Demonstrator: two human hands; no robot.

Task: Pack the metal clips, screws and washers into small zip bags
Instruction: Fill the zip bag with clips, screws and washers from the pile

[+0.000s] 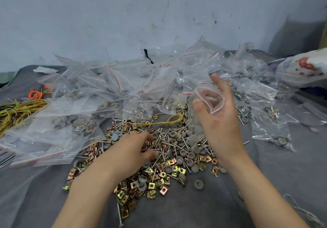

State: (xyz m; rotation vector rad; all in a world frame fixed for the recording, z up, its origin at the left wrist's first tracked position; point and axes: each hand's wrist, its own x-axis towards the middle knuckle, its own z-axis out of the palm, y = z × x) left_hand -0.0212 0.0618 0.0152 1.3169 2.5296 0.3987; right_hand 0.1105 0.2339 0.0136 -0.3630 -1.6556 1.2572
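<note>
- The right hand point(219, 119) is raised above the right edge of the loose pile and grips a small zip bag point(209, 102) by its mouth. The thumb is on the near side and the fingers behind, so the red-lined opening gapes.
- The bag hangs down and to the left from that hand. Its lower end reaches the pile, and grey pieces show through the plastic.
- The left hand point(136, 148) lies low, palm down, in the middle of the pile. Its fingers are curled into the screws point(168, 142) — whether they have hold of one cannot be told.
- The two hands are apart, with the bag's mouth up and to the right of the left hand.
- Metal clips point(159, 174), gold and copper coloured, lie thickest on the near side of the pile, just below the left hand. The grey washers point(189, 162) are scattered between the wrists and toward the right.
- All of this sits on a grey cloth point(265, 183).
- Filled bags point(106, 89) are heaped behind the pile and off to both sides — beyond both hands.
- A bundle of yellow wire point(16, 110) lies at the far left.
</note>
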